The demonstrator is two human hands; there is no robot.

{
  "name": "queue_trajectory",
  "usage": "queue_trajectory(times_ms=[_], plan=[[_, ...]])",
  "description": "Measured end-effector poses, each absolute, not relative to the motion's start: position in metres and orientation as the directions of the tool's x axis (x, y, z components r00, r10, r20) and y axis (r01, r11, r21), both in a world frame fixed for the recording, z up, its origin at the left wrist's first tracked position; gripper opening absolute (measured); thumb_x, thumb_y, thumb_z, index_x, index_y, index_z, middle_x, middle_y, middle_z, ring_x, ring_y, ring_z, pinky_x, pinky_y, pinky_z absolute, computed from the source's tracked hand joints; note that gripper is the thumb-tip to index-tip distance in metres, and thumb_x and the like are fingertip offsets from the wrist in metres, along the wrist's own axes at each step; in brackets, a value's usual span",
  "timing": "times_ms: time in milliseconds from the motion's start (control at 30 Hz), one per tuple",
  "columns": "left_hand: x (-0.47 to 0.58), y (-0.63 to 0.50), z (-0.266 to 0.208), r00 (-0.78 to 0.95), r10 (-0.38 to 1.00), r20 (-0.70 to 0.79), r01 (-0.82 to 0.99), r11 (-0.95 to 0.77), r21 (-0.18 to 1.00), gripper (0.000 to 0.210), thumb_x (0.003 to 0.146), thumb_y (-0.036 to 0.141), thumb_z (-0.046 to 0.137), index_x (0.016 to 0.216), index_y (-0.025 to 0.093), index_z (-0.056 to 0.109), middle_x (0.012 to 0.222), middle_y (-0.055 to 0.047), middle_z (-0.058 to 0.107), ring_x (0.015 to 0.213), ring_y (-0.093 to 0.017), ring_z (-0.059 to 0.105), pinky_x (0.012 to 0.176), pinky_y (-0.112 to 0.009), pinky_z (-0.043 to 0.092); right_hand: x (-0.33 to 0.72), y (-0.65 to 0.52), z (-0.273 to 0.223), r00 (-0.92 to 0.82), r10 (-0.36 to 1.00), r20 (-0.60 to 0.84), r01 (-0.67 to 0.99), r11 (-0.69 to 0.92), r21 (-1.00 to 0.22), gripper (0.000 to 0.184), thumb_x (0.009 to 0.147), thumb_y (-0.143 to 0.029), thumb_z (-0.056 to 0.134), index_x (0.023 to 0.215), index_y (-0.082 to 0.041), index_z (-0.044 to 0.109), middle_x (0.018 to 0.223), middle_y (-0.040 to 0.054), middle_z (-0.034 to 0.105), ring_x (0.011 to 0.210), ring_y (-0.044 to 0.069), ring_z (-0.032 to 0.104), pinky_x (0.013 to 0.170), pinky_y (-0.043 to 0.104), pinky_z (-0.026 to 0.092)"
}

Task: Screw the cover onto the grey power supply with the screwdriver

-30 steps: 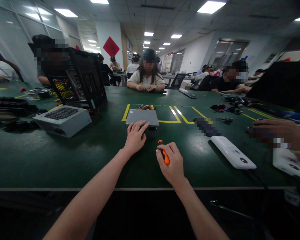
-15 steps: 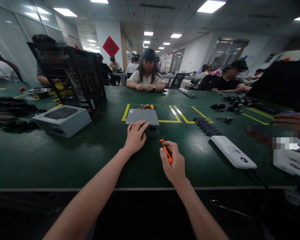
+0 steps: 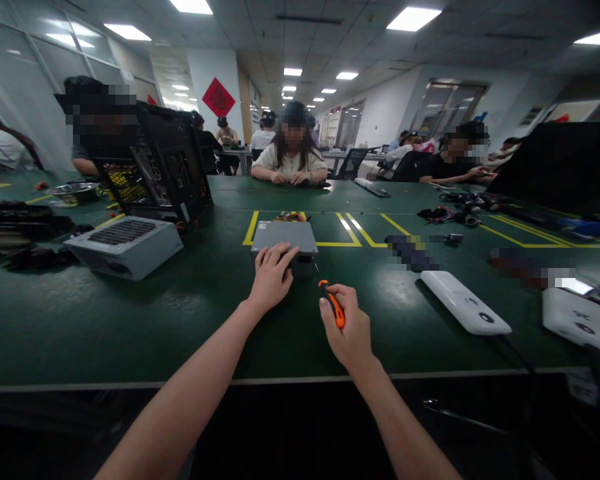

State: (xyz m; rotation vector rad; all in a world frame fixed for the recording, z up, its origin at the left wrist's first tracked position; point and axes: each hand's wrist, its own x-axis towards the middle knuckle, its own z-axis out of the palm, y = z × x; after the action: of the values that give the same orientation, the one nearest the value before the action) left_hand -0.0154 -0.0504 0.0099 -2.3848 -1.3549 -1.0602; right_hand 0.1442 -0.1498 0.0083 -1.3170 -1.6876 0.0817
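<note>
A grey metal power supply unit (image 3: 287, 235) lies on the green table in front of me, with a bundle of coloured cables (image 3: 289, 217) behind it. My left hand (image 3: 273, 275) rests on its top near the front edge, fingers stretched and apart; the thumb is partly hidden. Closed around an orange and black screwdriver (image 3: 336, 307), my right hand (image 3: 347, 327) is just right of the unit. The thin shaft points up and away toward the unit's right front corner; whether its tip touches is too small to tell.
At left stand a second power supply (image 3: 130, 245), a black computer case (image 3: 155, 160) and a metal bowl (image 3: 75, 192). Two white devices (image 3: 463, 303) with cords lie at right. Cables (image 3: 447, 215) and a dark monitor (image 3: 555, 167) are beyond. A person (image 3: 290, 153) sits opposite.
Another person's hand at the far right has left the view. My view has shifted slightly. My left hand and the screwdriver in my right hand stay nearly where they were.
</note>
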Motion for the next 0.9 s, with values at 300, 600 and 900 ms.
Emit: queue_trajectory(times_ms=[300, 600, 900], plan=[[-0.0154, -0.0496, 0.0089, 0.323, 0.663, 0.675, 0.811, -0.561, 0.163, 0.049, 0.079, 0.013, 0.044, 0.126, 0.027, 0.041, 0.128, -0.003, 0.045, 0.123, -0.018, 0.036, 0.106, -0.039, 0.017, 0.1444, -0.1501, 0.0102, -0.057, 0.739, 0.671, 0.756, 0.471, -0.455, 0.016, 0.082, -0.026, 0.046, 0.090, -0.017, 0.057, 0.079, 0.0041, 0.052, 0.070, 0.015, 0.052, 0.064, 0.028, 0.042], [-0.0158, -0.0502, 0.0093, 0.321, 0.667, 0.672, 0.813, -0.558, 0.165, 0.049, 0.079, 0.013, 0.043, 0.126, 0.028, 0.041, 0.128, -0.003, 0.046, 0.123, -0.018, 0.036, 0.106, -0.039, 0.018, 0.1451, -0.1490, 0.0086, -0.069, 0.701, 0.709, 0.768, 0.491, -0.411, 0.012, 0.081, -0.024, 0.048, 0.087, -0.018, 0.057, 0.077, 0.0032, 0.053, 0.067, 0.013, 0.052, 0.063, 0.028, 0.042], [-0.0164, -0.0497, 0.0094, 0.324, 0.668, 0.670, 0.814, -0.557, 0.162, 0.049, 0.079, 0.013, 0.043, 0.126, 0.028, 0.041, 0.129, -0.003, 0.044, 0.124, -0.018, 0.035, 0.106, -0.040, 0.018, 0.1450, -0.1499, 0.0059, 0.052, 0.734, 0.677, 0.733, 0.433, -0.525, 0.017, 0.083, -0.026, 0.046, 0.096, -0.016, 0.050, 0.070, -0.0008, 0.054, 0.053, 0.010, 0.049, 0.052, 0.023, 0.040]])
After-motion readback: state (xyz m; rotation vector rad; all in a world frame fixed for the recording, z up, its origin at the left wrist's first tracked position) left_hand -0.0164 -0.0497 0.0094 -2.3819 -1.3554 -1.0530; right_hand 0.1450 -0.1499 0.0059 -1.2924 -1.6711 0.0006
